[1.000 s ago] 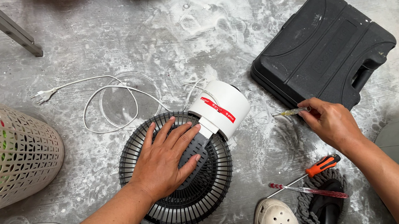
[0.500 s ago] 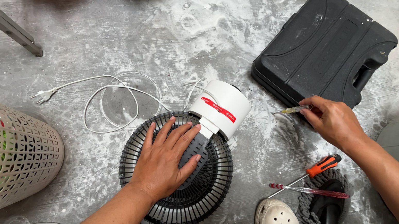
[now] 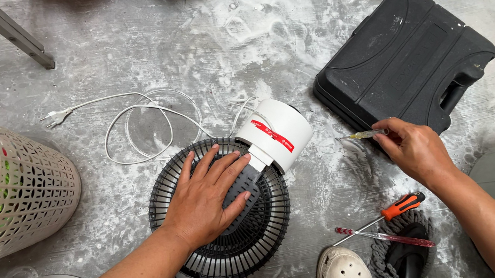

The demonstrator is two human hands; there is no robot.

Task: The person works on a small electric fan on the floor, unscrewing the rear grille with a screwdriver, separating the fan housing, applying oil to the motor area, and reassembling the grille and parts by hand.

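Note:
A small fan lies face down on the concrete floor, its round black grille (image 3: 256,247) under my left hand (image 3: 207,196), which presses flat on the back with fingers spread. The fan's white cylindrical motor housing (image 3: 276,134) with a red strip points up and to the right. My right hand (image 3: 413,148) grips a thin screwdriver with a pale yellow handle (image 3: 362,135), tip pointing left towards the housing, a short way from it. The white power cord (image 3: 135,119) loops on the floor behind the fan.
A closed black tool case (image 3: 404,59) lies at the right. An orange-handled screwdriver (image 3: 393,210) and a red-and-clear one (image 3: 387,237) rest near a black mop-like brush (image 3: 405,252). A beige perforated basket (image 3: 22,190) with green stuff stands left; a metal leg (image 3: 9,30) top left.
My right hand with the thin screwdriver has shifted slightly; the left hand stays flat on the fan's back.

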